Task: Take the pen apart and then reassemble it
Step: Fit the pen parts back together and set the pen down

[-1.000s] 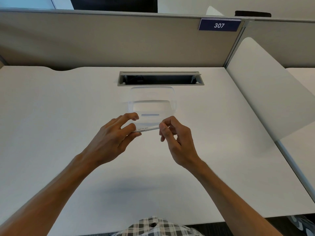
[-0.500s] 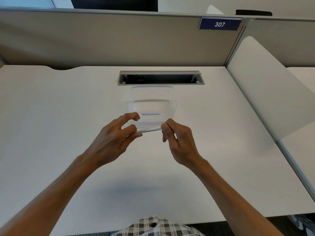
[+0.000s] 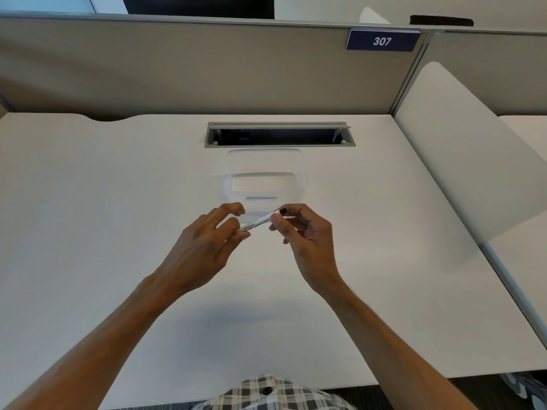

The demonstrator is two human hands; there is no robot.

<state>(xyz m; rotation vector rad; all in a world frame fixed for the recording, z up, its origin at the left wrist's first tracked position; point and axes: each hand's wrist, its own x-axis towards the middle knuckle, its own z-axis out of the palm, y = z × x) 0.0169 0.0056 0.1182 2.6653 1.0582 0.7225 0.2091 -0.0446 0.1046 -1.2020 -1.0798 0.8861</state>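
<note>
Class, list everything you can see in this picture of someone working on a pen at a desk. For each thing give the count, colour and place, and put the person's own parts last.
pen: one, white with dark print, dark tip at its right end, held above the desk between both hands
clear plastic container: one, transparent, on the desk beyond the hands
desk: one, white, fills the middle
cable slot: one, grey frame, open, at the desk's far edge
partition: one, beige, behind the desk
number sign: one, dark blue, reads 307, on the partition
left hand: fingers hold the pen's left part
right hand: fingers pinch the pen's right end
</note>
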